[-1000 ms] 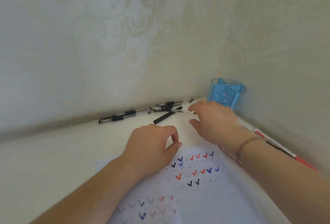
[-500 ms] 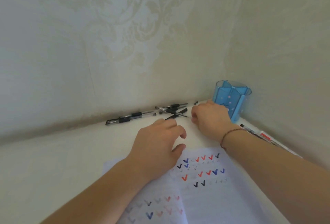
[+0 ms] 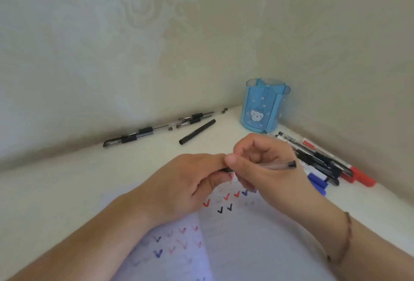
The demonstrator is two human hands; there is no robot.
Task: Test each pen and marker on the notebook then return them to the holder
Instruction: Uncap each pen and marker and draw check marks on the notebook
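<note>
Both hands meet just above the notebook (image 3: 257,242). The right hand (image 3: 262,168) pinches a clear pen (image 3: 279,165), fingers curled round its barrel; the left hand (image 3: 190,182) grips the pen's other end. Beyond the notebook, the blue holder (image 3: 261,107) stands in the corner, with loose pens (image 3: 139,135) lying to its left.

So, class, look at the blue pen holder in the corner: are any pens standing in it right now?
No: the holder looks empty through its clear walls, and the pens lie flat on the table.
</note>
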